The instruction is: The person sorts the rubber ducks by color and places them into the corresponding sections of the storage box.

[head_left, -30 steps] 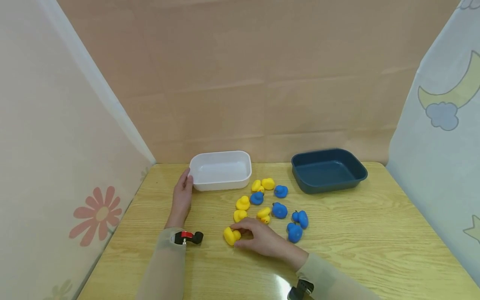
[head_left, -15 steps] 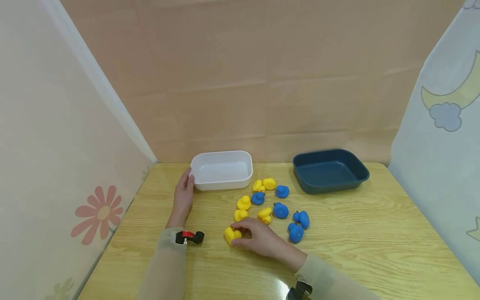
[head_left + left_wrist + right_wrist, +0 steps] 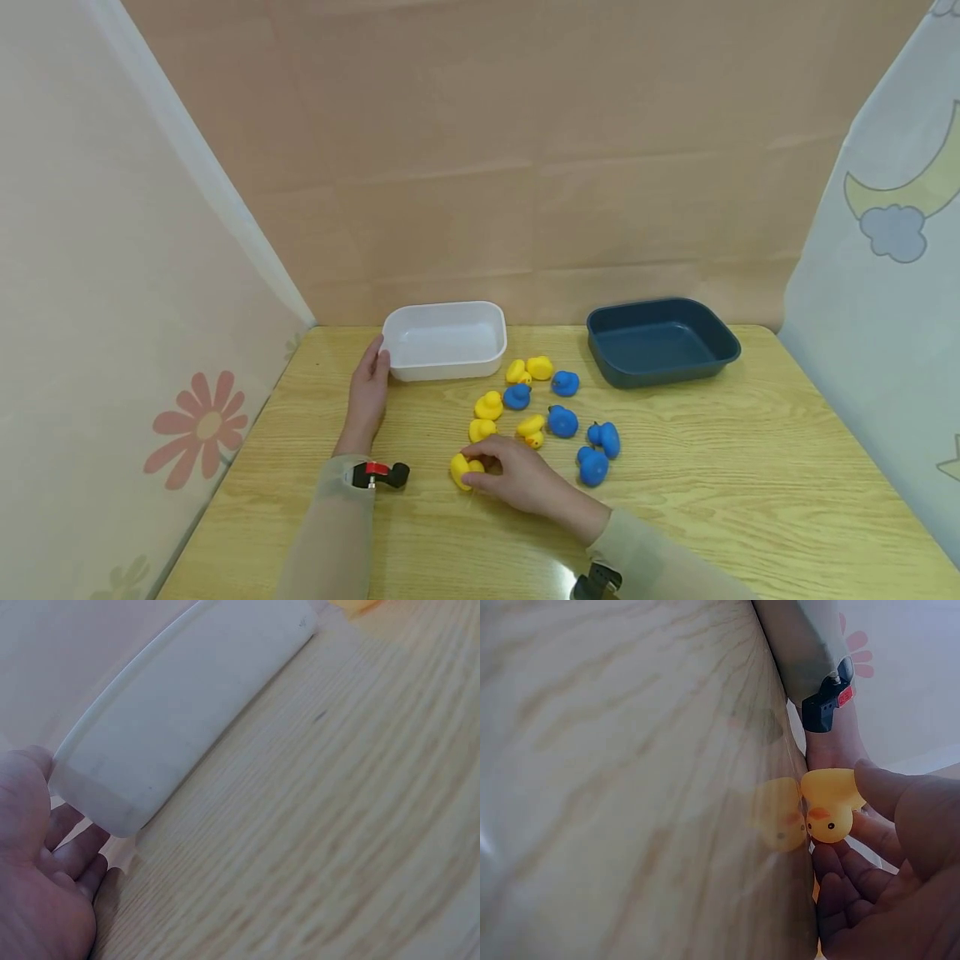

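Note:
In the head view my right hand (image 3: 517, 477) pinches a yellow rubber duck (image 3: 459, 472) between thumb and fingers, low at the table surface. From the right wrist the duck's (image 3: 829, 801) orange beak and eyes show, with the thumb over its body. My left hand (image 3: 367, 396) holds the left front corner of a white tray (image 3: 442, 372), seen close by the left wrist, where the fingers (image 3: 79, 847) bend round the corner. Several more yellow ducks (image 3: 489, 406) and blue ducks (image 3: 562, 422) lie beyond and right of my right hand, some tipped over.
A dark blue tray (image 3: 660, 375) stands at the back right of the wooden table (image 3: 750, 483). Behind the table rises a brown paper-like backdrop (image 3: 525, 208), with patterned sheets (image 3: 150, 250) at both sides.
My right thumb and fingers have closed further over the yellow duck, which stays in nearly the same place. My left hand stays at the white tray. The head view has shifted slightly.

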A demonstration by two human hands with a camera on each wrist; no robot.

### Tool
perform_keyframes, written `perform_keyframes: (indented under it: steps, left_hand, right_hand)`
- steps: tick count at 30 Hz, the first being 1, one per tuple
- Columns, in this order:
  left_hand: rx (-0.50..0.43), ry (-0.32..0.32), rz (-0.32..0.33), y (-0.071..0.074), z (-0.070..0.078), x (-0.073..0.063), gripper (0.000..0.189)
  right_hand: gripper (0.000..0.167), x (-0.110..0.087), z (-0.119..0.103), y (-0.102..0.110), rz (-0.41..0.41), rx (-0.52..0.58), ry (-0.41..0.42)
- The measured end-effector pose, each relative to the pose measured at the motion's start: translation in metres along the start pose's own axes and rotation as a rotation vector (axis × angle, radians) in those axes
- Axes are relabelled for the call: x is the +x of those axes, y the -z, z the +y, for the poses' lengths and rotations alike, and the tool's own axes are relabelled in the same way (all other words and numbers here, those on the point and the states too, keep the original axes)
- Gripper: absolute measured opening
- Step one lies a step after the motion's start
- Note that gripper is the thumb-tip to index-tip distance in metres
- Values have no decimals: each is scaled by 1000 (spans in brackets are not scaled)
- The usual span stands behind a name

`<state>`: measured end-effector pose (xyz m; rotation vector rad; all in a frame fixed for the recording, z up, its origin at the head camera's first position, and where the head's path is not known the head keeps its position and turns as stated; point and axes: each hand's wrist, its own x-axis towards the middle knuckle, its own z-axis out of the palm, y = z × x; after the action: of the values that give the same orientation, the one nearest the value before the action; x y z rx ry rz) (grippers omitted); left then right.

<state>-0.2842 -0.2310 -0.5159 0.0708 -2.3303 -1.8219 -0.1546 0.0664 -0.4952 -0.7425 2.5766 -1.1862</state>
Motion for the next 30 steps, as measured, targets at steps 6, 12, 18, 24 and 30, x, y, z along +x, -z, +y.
perform_keyframes:
  steps: [6,12,18,24,30]
  left_hand:
    - [7,-1,-5,1,0,0,61]
    - [5,-19,-5,2,0,0,62]
    - [13,-22,-7,1,-2,0,64]
    - [14,-15,-14,2,-3,1,67]
    - [11,-20,-17,2,-3,1,66]
  right_hand:
    - [37,-1,0,0,-1,18,1]
    - [36,-4,-3,3,3,51,6]
    - [37,-7,-8,14,46,70,-1]
    - [36,-4,-9,30,137,69,52]
    - [36,2,-8,47,210,43,70]
